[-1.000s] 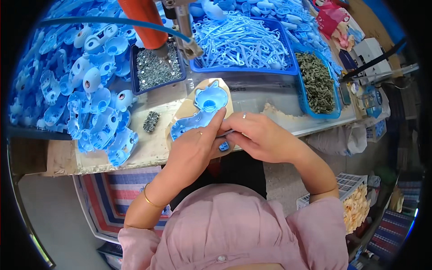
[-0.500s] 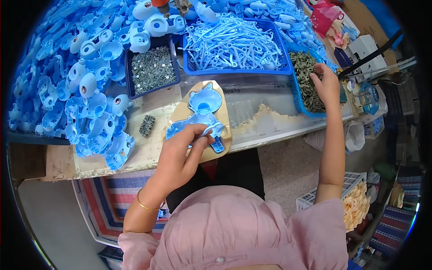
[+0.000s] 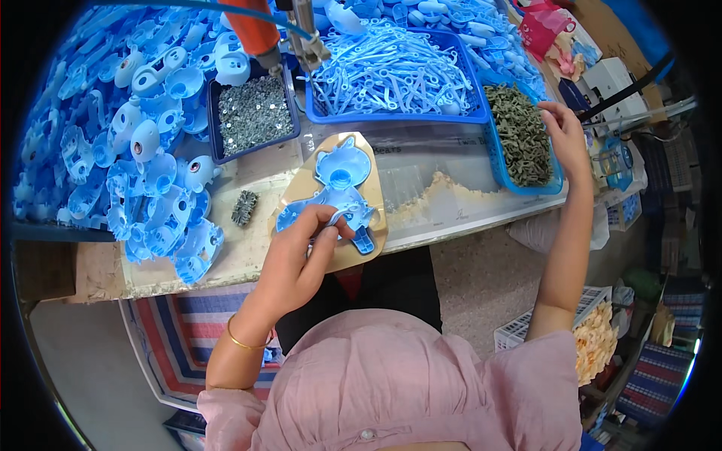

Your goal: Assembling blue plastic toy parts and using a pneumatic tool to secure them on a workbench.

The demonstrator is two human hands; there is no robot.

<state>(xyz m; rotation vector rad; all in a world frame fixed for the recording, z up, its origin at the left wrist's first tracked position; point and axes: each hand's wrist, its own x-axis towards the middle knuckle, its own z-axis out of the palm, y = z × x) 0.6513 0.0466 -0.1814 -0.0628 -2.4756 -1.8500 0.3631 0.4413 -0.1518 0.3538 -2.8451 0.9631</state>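
Observation:
A light blue toy body shell (image 3: 344, 167) lies hollow side up in a tan shaped fixture (image 3: 370, 144) near the table's front edge. Over its lower part, my left hand (image 3: 301, 255) pinches a thin light blue link between thumb and forefinger. My right hand (image 3: 568, 139) is at the right rim of a blue basket (image 3: 558, 179) full of small grey-green parts (image 3: 519, 135). Its fingers are partly stretched and apart, and nothing shows between them.
Light blue shells (image 3: 162, 173) heap up at the left. A blue basket of links (image 3: 391, 75) and a dark tray of screws (image 3: 256, 113) stand behind the fixture. An orange power screwdriver (image 3: 252, 30) hangs above the tray. A dark ridged block (image 3: 244, 208) lies left of the fixture.
My right hand has shifted from over the grey-green parts to the basket's right rim. The hanging orange screwdriver has swung lower into view. My left hand stays almost in place.

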